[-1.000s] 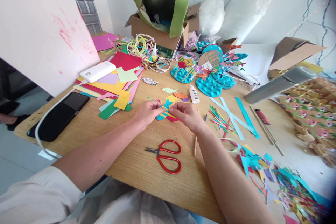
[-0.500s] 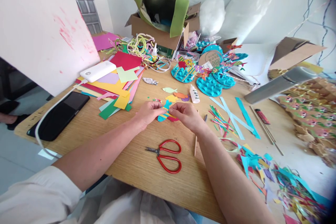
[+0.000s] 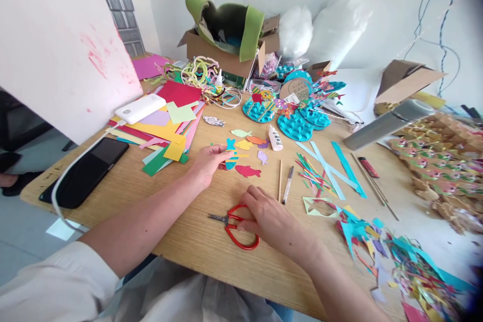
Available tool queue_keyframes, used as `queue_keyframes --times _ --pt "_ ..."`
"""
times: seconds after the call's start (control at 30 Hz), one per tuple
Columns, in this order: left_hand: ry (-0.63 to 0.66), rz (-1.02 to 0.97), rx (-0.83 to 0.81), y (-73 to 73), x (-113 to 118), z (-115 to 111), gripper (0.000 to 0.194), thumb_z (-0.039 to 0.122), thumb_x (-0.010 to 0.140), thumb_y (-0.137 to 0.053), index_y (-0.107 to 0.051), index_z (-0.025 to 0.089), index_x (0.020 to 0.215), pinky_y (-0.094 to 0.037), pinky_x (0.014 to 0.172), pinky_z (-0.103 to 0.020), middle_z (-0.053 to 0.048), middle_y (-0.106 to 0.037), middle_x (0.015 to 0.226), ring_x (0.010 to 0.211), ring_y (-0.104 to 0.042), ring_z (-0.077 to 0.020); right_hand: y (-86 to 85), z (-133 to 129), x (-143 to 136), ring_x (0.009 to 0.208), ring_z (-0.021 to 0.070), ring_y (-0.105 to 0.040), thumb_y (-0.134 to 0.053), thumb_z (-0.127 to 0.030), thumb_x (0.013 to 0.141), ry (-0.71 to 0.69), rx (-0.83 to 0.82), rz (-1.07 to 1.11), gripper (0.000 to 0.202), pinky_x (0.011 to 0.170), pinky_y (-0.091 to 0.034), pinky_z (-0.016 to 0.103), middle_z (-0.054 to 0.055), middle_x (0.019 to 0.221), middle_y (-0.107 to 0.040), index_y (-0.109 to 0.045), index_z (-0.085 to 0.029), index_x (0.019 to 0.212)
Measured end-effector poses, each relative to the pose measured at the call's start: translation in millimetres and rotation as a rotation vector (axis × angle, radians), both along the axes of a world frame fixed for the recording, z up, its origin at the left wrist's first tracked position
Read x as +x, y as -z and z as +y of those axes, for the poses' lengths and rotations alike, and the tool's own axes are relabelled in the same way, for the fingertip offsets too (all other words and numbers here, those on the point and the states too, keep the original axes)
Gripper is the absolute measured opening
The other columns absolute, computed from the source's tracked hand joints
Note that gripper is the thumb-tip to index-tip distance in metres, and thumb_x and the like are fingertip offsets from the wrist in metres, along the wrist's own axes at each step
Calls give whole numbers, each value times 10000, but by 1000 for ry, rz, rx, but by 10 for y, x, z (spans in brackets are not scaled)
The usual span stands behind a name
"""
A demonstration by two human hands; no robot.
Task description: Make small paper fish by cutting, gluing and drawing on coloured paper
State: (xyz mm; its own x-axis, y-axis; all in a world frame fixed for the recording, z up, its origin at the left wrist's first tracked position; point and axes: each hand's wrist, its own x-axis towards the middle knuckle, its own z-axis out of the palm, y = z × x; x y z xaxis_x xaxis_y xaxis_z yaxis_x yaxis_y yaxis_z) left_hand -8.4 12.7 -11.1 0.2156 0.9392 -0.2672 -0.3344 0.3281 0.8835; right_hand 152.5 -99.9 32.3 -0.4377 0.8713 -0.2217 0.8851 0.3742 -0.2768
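Observation:
My left hand [image 3: 209, 165] pinches a blue paper fish [image 3: 231, 163] with yellow stripes between thumb and fingers. One yellow strip sticks out past the fish's right side. My right hand [image 3: 260, 216] is on the red-handled scissors [image 3: 231, 240], its fingers closing around the handle loops; the scissors lie flat on the table, blades pointing left. Close by the blue fish lie a red paper fish [image 3: 249, 171], a small purple fish [image 3: 263, 157], a yellow fish [image 3: 244, 145], an orange fish [image 3: 256, 140] and a pale green fish [image 3: 240, 133].
Coloured paper sheets [image 3: 177, 93], a power bank [image 3: 140, 108] and a phone [image 3: 85, 171] lie left. A glue bottle [image 3: 275, 140], a wooden stick [image 3: 279, 181], a pen [image 3: 288, 186] and paper strips [image 3: 315, 173] lie right. Beyond them are a grey flask [image 3: 388, 123] and paper scraps [image 3: 362, 231].
My right hand has left the blue fish and come down toward me onto the scissors. My left hand keeps hold of the fish. The view has shifted slightly.

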Motion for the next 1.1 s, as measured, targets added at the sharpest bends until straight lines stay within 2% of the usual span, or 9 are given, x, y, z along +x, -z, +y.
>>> queue_keyframes --times 0.17,0.33,0.43,0.53,0.63,0.7,0.83,0.97,1.1 --pt "-49 -32 -33 35 -6 33 239 239 550 -860 -721 137 715 -460 527 -229 -32 -693 668 559 -605 -115 52 -164 -98 958 303 -623 -827 -261 742 -4 95 -142 297 805 -531 415 120 1020 -645 -650 -136 945" --pt "-92 -77 -59 21 -20 51 203 214 573 -848 -712 128 698 -445 520 -224 -33 -682 641 540 -593 -107 124 -268 -117 902 269 -638 -630 -108 881 -51 62 -135 34 804 -526 402 122 965 -665 -628 -136 899" --pt "-123 -108 -72 13 -16 60 187 193 575 -842 -705 130 687 -433 514 -217 -27 -676 627 531 -591 -103 95 -250 -23 854 226 -631 -521 -84 917 27 -12 54 92 749 -511 353 113 948 -659 -569 -158 890" --pt "-146 -133 -76 5 -6 62 168 185 589 -828 -705 130 688 -438 523 -222 -35 -687 645 541 -602 -108 20 -94 84 655 159 -581 -422 -180 963 164 -131 380 105 605 -465 286 40 793 -637 -490 -196 884" --pt "-152 -153 -60 -14 -4 52 155 183 597 -819 -704 123 682 -472 577 -236 -50 -703 680 590 -628 -121 -1 123 74 624 145 -536 -412 -298 955 246 -102 655 141 571 -431 267 14 738 -599 -492 -205 887" --pt "-152 -166 -44 -32 -9 43 158 185 592 -821 -700 122 671 -483 605 -237 -48 -704 687 624 -638 -126 39 234 1 622 147 -527 -459 -362 926 315 -36 748 185 562 -422 264 16 740 -597 -528 -191 936" --pt "-142 -183 -39 -58 -14 29 158 188 586 -822 -700 121 662 -471 591 -224 -45 -705 685 630 -635 -122 192 295 -132 623 153 -520 -608 -422 844 370 158 623 279 609 -407 279 13 723 -597 -587 -172 966" --pt "-140 -198 -59 -57 5 18 141 153 592 -806 -725 115 701 -478 597 -217 -51 -718 713 635 -639 -114 302 249 -116 572 147 -488 -601 -450 852 363 271 483 279 569 -368 267 -6 662 -553 -597 -178 914" --pt "-135 -208 -68 -51 18 4 140 128 598 -797 -731 109 720 -482 595 -216 -50 -716 713 625 -633 -109 313 239 -78 565 151 -501 -582 -468 861 375 310 432 289 562 -369 259 -5 646 -547 -595 -181 892"
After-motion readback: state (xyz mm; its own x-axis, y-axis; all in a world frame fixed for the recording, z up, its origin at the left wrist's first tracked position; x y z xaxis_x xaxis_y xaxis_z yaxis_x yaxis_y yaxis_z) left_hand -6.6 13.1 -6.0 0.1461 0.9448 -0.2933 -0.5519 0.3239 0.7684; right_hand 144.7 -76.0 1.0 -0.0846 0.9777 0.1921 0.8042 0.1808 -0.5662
